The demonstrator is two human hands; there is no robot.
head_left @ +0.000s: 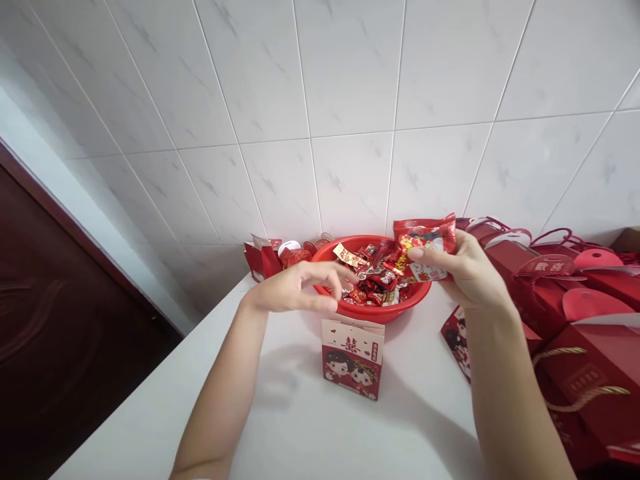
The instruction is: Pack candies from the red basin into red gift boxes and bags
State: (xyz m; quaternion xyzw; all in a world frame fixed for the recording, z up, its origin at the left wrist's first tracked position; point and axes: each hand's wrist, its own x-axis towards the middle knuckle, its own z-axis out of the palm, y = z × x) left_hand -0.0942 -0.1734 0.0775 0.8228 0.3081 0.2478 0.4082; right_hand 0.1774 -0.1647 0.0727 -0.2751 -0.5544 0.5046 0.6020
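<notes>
My right hand (pixel 467 267) pinches red candy packets (pixel 425 243) between thumb and fingers, held above the right side of a red plastic basin (pixel 345 309). Wrapped candies (pixel 373 277) in red, gold and white fill the basin. Over the basin's left rim, my left hand (pixel 305 287) is held with thumb and fingers apart, nothing between them. Below it on the white table stands a small red and white candy box (pixel 353 363), upright, printed with two cartoon figures. Whether its top is fully open I cannot tell.
Many red gift boxes (pixel 590 360), some with rope handles, crowd the right side. Another printed box (pixel 456 340) lies partly behind my right forearm. Small red boxes (pixel 263 257) stand by the tiled wall (pixel 350 180). A dark door (pixel 65 320) is at left, past the table edge.
</notes>
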